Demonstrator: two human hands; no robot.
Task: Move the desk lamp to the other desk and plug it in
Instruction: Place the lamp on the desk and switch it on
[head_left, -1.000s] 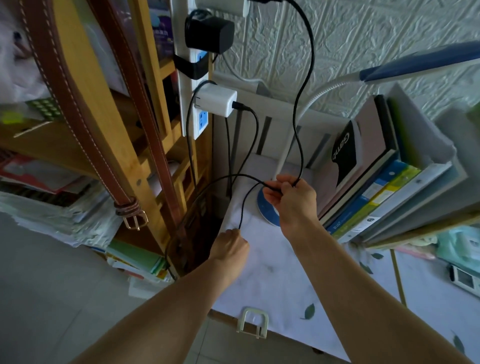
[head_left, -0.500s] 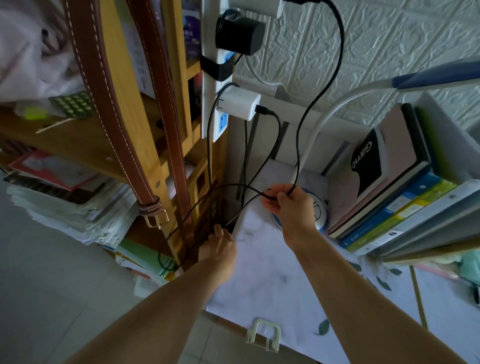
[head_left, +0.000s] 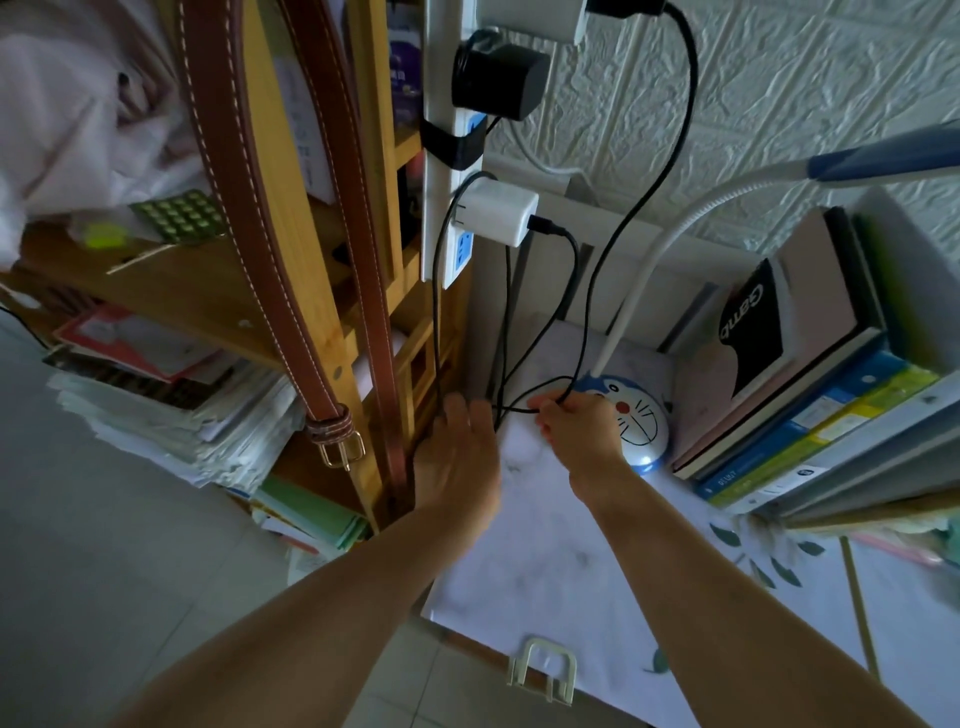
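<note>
The desk lamp stands on the white desk (head_left: 545, 561) near the wall: a round blue and white cartoon-face base (head_left: 636, 423), a white bendy neck (head_left: 670, 234) and a blue head (head_left: 883, 158) at the right edge. A black cable (head_left: 649, 192) runs from a plug at the top down to my right hand (head_left: 576, 426), which pinches it just left of the base. My left hand (head_left: 457, 457) hangs with fingers apart at the desk's left edge, beside other black cables dropping into the gap. A white power strip (head_left: 449, 171) is fixed upright on the shelf post.
A white charger (head_left: 498, 215) and a black adapter (head_left: 498, 80) sit in the power strip. Books (head_left: 810, 395) lean at the right of the lamp base. A wooden shelf (head_left: 218, 291) with papers and a brown strap (head_left: 244, 208) stands at the left. A white hook (head_left: 543, 670) clips the desk's front edge.
My left hand has let go of the cable end and moved up and left to the gap by the shelf, fingers now apart. My right hand keeps its pinch; the lamp base shows more.
</note>
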